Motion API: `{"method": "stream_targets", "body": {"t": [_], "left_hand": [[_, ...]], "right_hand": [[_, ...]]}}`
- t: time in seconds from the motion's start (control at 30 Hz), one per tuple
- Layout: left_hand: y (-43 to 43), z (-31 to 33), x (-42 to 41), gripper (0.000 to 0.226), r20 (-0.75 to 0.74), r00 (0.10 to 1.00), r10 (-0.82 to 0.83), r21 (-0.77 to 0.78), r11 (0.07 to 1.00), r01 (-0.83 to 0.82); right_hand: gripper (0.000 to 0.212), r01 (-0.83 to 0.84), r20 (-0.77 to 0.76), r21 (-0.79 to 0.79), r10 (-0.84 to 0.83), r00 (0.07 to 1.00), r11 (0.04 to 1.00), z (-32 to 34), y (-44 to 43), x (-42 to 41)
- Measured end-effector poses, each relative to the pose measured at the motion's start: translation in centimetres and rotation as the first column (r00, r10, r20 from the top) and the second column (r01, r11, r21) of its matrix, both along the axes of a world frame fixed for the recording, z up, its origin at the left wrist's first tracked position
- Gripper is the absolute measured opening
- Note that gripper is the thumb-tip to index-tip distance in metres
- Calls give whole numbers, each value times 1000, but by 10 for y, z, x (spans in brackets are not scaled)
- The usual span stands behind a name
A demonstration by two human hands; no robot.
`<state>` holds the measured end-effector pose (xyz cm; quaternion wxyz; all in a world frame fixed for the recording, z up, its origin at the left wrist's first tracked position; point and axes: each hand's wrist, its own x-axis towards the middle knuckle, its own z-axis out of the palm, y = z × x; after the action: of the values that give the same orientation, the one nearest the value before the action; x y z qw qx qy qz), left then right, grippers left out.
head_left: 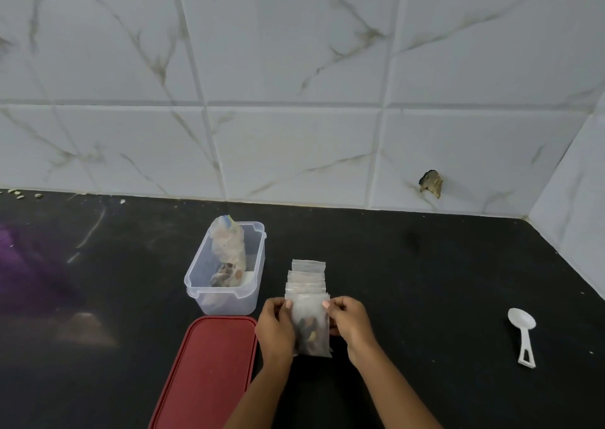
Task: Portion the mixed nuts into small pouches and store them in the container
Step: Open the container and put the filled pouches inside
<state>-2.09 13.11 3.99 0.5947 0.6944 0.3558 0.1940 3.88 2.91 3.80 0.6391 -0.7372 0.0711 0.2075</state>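
A small clear pouch point(310, 325) with nuts in its lower half stands upright low in the middle of the view. My left hand point(276, 328) grips its left edge and my right hand point(351, 325) grips its right edge, thumbs near the top seal. Behind it several more small pouches point(307, 276) lie overlapped in a row on the black counter. To the left stands a clear plastic container point(196, 284), open, with a bigger bag of mixed nuts point(228, 255) upright inside. Its red lid point(206, 369) lies flat in front of the container.
A white plastic spoon point(523, 333) lies on the counter far right. The black counter point(425, 281) meets a white tiled wall behind and on the right. A hole point(431, 183) marks the wall tile. Crumbs lie at the far left edge.
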Motion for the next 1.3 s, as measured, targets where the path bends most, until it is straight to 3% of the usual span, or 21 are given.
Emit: {"method": "stream_targets", "body": {"t": [0.2,0.3,0.5,0.67,0.8,0.93,1.0,1.13,1.3], "left_hand": [[13,5,22,6,-93,994,-50,97,994,59],[14,3,24,7,-114,992,-53,63,996,60],[9,2,19,10,-16,1000,-8,-6,1000,8],[2,-5,10,8,64,994,85,0,996,-85],[0,-3,13,11,93,994,59,34,997,-63],[8,7,28,15,63,998,4,69,998,-8],[12,10,36,6,33,999,10,35,999,-11],[22,11,53,21,-50,998,26,-74,997,-30],[29,5,65,13,-122,992,-8,-84,997,-2]], "right_hand": [[8,37,-40,52,-35,999,998,3,7,14],[9,55,-73,80,-49,996,995,0,9,17],[8,-18,-70,35,21,997,999,-3,9,19],[9,-41,81,-28,43,996,999,-6,7,5],[8,7,215,-93,13,976,996,-8,9,0],[10,41,149,-70,-30,988,997,-1,16,15],[9,41,94,-67,-35,995,997,0,19,25],[11,41,3,-105,-41,999,994,-2,27,42],[13,76,-31,-108,-79,996,991,-2,34,49]]}}
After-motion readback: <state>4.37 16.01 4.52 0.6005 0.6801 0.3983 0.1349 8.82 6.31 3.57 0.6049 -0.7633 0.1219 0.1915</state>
